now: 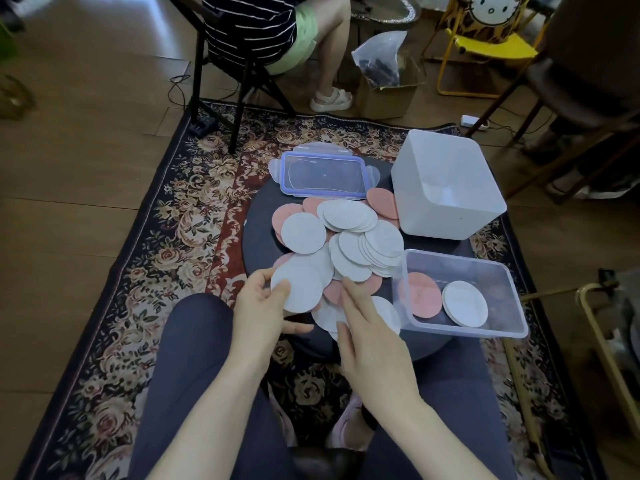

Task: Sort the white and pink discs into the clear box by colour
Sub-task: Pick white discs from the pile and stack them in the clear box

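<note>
A heap of white discs (349,216) and pink discs (382,202) covers a round dark stool (256,230) in front of my knees. My left hand (259,306) grips a white disc (299,289) by its near left edge, thumb on top. My right hand (363,320) rests fingers-down on the near side of the heap, over pink and white discs; its grip is hidden. The clear box (512,306) lies at the stool's right edge, holding a pink disc (420,294) on the left and a white disc (464,303) on the right.
The box's clear lid with blue trim (323,174) lies at the back of the stool. A white tub (446,188) lies tipped at the back right. A seated person (277,32) and black chair legs are beyond the patterned rug (194,216). A metal frame (602,341) stands right.
</note>
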Motion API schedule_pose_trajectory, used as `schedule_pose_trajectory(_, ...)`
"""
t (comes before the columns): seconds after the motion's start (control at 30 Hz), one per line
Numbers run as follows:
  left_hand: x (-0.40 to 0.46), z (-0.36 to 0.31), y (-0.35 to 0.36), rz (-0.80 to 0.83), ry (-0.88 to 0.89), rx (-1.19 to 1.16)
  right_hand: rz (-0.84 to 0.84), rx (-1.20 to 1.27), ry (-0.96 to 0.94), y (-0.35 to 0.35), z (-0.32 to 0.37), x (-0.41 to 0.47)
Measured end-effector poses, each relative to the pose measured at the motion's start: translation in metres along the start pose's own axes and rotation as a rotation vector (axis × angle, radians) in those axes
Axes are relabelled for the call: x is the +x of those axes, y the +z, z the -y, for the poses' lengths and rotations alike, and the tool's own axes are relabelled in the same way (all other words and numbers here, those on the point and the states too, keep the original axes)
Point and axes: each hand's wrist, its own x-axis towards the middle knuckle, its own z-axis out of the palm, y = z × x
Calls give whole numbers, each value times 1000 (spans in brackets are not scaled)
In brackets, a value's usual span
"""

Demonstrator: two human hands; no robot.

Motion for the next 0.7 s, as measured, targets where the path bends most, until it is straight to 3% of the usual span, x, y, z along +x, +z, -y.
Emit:
schedule_pose_trajectory(0.2, -2, 0, 3, 28, 81, -15, 19, -13, 1, -5, -2, 10)
schedule_pose_trajectory(0.4, -4, -11, 2, 45, -11, 59, 32, -67, 28, -7, -1, 20)
schedule_pose_trajectory(0.57, -3, -17, 3, 112, -87, 108, -60, 50, -147, -8, -2, 0)
schedule_pose_trajectory(0.7, -5, -14, 6, 214, -106, 80, -26, 70, -317, -3, -7, -14)
